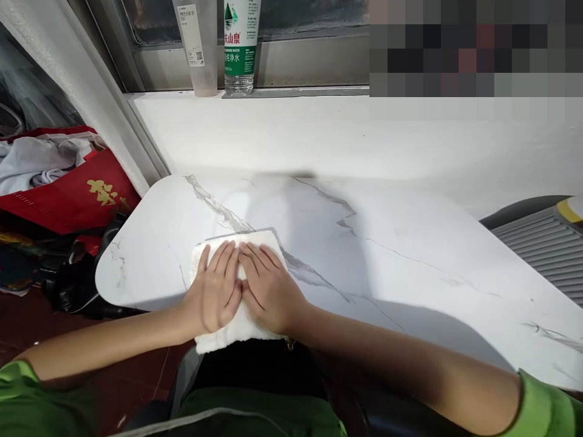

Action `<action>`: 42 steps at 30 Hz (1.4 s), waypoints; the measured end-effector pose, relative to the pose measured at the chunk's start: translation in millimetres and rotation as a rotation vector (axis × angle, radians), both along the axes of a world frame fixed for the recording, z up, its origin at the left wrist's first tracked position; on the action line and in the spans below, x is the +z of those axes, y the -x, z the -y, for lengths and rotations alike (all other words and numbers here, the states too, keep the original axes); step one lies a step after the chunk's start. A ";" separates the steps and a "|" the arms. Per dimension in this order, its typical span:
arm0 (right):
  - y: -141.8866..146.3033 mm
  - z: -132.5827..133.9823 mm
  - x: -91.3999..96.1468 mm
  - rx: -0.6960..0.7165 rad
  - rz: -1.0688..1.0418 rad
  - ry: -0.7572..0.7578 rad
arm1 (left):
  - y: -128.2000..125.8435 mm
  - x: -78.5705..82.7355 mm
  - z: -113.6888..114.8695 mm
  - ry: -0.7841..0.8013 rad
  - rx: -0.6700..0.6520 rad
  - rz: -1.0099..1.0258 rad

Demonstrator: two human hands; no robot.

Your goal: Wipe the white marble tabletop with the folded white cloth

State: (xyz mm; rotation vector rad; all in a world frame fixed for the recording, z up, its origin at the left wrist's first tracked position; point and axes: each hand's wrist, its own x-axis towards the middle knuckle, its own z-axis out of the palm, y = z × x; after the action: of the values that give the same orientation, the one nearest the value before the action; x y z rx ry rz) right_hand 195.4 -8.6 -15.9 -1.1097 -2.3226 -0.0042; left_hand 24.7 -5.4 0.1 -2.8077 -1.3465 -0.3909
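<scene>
A white cloth (260, 325) lies flat at the near edge of a white marble-patterned table (410, 243), its lower part reaching past the edge. On the cloth's left half rests my left hand (214, 291), palm down with the fingers stretched out. My right hand (271, 288) lies flat beside it, fingers extended forward and slightly left. The thumbs and fingertips of both hands come close together at the middle. Neither hand grips the cloth; both press on it from above.
On the window ledge stand a clear plastic cup (203, 73) with a label and a green-labelled water bottle (241, 60). Left of the table is a red bag (68, 194) with clothes, above a black bag (73, 279). A grey ribbed object (537, 243) sits at right.
</scene>
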 end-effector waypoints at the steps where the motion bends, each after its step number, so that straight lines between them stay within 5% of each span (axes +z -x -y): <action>1: -2.1 -3.3 -0.9 -0.002 -0.001 -0.002 | -2.8 0.9 -4.2 0.014 -0.004 -0.009; 6: -18.3 -52.5 -1.4 -0.014 -0.022 0.006 | -21.5 5.5 -55.1 0.114 0.000 -0.071; 14: -66.2 -175.9 1.2 -0.176 -0.008 0.090 | -87.2 4.1 -188.5 0.112 0.017 -0.010; 19: -75.2 -204.6 -3.9 -0.371 -0.031 0.109 | -105.4 2.6 -227.7 0.101 -0.007 0.017; 23: -75.9 -188.3 -2.3 -0.376 -0.048 0.122 | -103.8 1.6 -215.1 0.085 -0.012 0.023; 28: -87.8 -143.3 -0.8 -0.292 -0.035 0.117 | -109.9 3.4 -158.4 0.087 0.019 0.009; 37: -120.1 4.9 3.7 -0.217 -0.027 0.092 | -127.3 -4.8 -28.1 0.045 -0.157 0.008; 42: -146.3 20.6 2.6 -0.234 -0.017 0.086 | -153.7 -2.5 -19.8 0.127 -0.241 -0.008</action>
State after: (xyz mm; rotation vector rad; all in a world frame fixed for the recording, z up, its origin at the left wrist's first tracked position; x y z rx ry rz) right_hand 341.7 -29.2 -13.4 -1.4131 -2.1829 0.0179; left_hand 178.4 14.4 -2.5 -3.0835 -1.0701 -0.3052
